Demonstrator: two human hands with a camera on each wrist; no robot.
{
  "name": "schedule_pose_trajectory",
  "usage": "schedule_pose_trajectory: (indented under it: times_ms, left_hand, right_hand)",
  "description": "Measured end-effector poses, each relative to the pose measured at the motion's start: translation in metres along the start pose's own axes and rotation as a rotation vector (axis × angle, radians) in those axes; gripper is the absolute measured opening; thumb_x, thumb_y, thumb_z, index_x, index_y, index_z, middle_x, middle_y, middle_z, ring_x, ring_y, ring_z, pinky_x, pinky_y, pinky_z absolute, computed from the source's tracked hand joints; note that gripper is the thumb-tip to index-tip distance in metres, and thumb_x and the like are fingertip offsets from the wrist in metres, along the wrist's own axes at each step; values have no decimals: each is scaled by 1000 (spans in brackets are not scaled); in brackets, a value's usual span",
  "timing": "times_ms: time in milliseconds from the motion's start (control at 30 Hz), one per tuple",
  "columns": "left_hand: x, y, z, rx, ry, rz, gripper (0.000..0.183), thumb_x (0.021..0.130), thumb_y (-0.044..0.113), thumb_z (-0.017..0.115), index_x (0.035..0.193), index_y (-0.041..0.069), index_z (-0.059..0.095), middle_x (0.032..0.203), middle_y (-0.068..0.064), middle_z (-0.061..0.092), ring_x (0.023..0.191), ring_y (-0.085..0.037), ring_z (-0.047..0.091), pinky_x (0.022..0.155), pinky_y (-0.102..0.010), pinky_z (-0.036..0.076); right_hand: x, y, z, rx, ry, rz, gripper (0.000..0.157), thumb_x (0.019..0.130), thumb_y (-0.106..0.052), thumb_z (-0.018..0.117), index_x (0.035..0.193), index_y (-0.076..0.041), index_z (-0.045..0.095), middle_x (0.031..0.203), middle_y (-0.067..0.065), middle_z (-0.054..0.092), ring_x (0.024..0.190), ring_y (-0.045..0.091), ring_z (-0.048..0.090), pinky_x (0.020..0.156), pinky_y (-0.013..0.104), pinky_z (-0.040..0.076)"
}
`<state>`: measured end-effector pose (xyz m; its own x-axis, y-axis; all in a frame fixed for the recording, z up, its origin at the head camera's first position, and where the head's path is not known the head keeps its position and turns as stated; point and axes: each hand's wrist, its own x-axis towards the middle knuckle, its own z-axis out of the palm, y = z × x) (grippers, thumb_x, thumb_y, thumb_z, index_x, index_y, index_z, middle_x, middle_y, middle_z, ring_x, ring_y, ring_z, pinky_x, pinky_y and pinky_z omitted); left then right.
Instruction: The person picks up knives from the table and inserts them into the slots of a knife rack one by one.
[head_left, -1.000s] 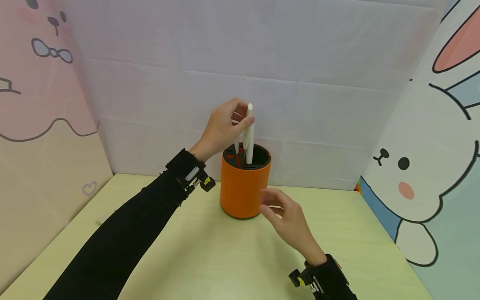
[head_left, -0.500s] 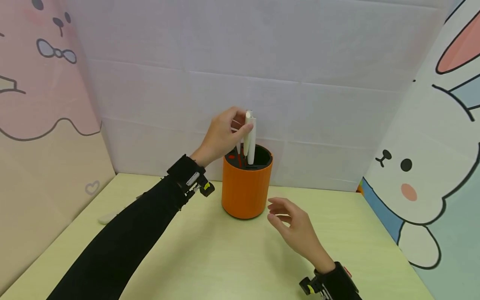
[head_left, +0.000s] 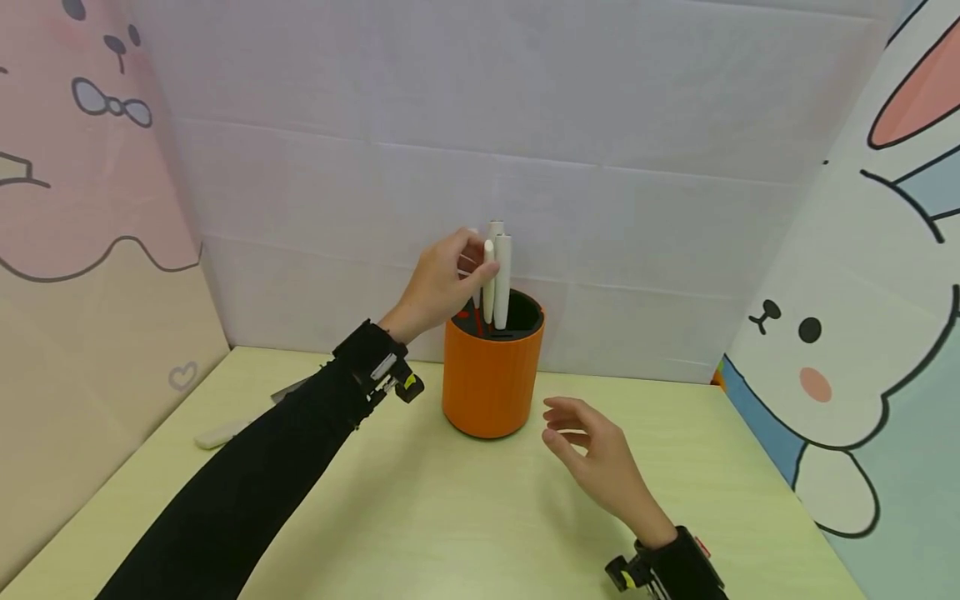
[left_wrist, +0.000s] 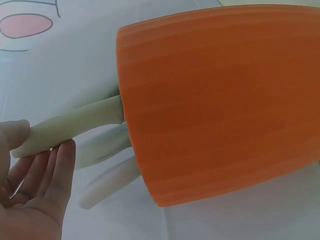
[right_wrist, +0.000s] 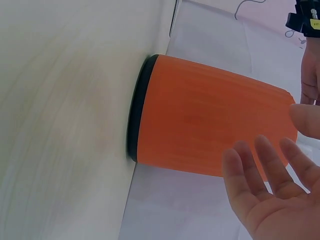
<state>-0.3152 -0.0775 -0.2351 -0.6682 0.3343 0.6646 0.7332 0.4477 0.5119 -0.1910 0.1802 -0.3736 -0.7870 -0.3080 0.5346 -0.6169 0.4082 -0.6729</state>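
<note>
An orange round knife block point(head_left: 491, 379) with a black slotted top stands on the table, several pale handles rising from it. My left hand point(head_left: 442, 275) pinches the end of one cream knife handle point(left_wrist: 75, 122) between thumb and fingertips. In the left wrist view its lower end meets the block's rim; the blade is hidden. Two more pale handles point(left_wrist: 107, 185) stand beside it. To the right of the block, my right hand point(head_left: 600, 458) hovers with loosely bent fingers and nothing in them. A red strip point(head_left: 478, 321) shows at the slots.
A knife with a white handle point(head_left: 221, 435) lies on the table point(head_left: 420, 525) at the left, partly covered by the left sleeve. A white wall sheet point(head_left: 637, 225) stands right behind the block, with cartoon-printed panels at both sides.
The pinched handle has sunk lower toward the block, my left hand moving down with it. My right hand has drawn away from the block's side, to the right and down.
</note>
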Motion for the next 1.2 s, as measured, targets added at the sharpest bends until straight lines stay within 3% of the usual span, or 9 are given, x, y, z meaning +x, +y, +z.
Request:
schedule_pose_trajectory:
  times_ms: [233, 633, 800, 1000, 1200]
  left_hand:
    - [-4, -6, 3, 16, -12, -14, 25, 95, 30, 62, 112, 16, 53, 101, 6, 58, 87, -6, 58, 72, -25, 53]
    - [-11, -17, 5, -10, -35, -36, 38, 95, 27, 62, 129, 18, 49, 105, 4, 59, 87, -6, 59, 75, -25, 53]
    - [-18, -21, 5, -21, -56, -77, 47, 95, 27, 62, 138, 18, 44, 107, 3, 60, 89, -6, 60, 75, -26, 53]
    - [-37, -21, -2, 6, -57, -115, 49, 96, 30, 60, 139, 14, 44, 112, 1, 61, 94, -8, 59, 80, -28, 52]
    - [-73, -23, -13, 71, -45, -86, 48, 96, 31, 60, 139, 15, 45, 117, -6, 58, 99, -11, 56, 86, -31, 51]
  right_hand:
    - [-1, 15, 0, -19, -11, -6, 36, 92, -19, 66, 126, -19, 55, 112, -3, 61, 98, 18, 62, 80, 31, 54]
    - [-1, 13, -1, -33, -8, -4, 36, 92, -18, 66, 127, -21, 54, 113, -5, 61, 99, 18, 62, 81, 30, 54]
    - [0, 13, -2, -44, -3, -11, 36, 92, -18, 66, 127, -20, 54, 113, -4, 61, 98, 18, 62, 81, 33, 55]
    - [0, 12, -4, -58, 14, -25, 37, 92, -16, 66, 127, -21, 54, 116, -4, 60, 99, 20, 62, 80, 39, 55]
    - [-4, 15, -6, -127, 35, -41, 38, 91, -15, 67, 127, -18, 55, 117, -6, 60, 99, 17, 61, 81, 40, 55]
